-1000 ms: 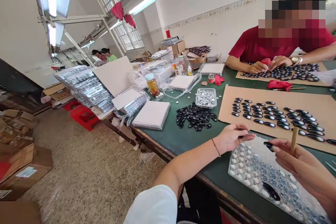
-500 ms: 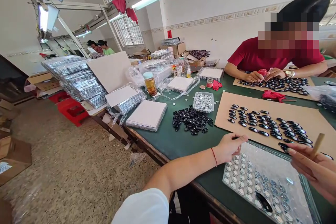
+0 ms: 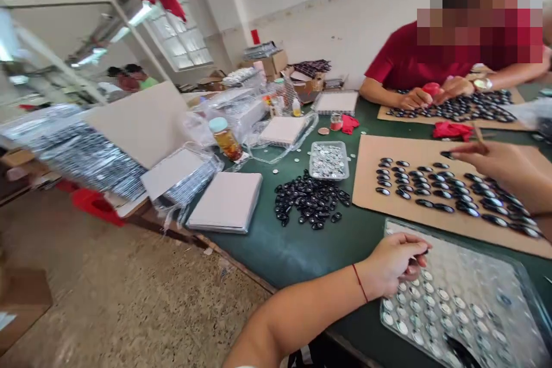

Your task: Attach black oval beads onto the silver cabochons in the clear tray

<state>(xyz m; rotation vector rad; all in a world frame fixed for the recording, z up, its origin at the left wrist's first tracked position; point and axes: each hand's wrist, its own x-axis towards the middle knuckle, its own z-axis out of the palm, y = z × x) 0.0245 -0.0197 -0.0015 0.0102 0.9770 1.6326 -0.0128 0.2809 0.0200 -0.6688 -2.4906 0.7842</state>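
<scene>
Head view: my left hand (image 3: 394,261) rests on the near-left corner of the clear blister tray (image 3: 483,276), fingers curled together on a small dark piece I cannot identify. My right hand (image 3: 495,164) hovers over the cardboard sheet (image 3: 366,184) of black oval pieces (image 3: 431,190), fingertips pinched on one black piece; a thin stick lies in the same hand.

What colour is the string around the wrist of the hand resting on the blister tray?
Red: a thin string on the left hand's wrist, head view.
</scene>
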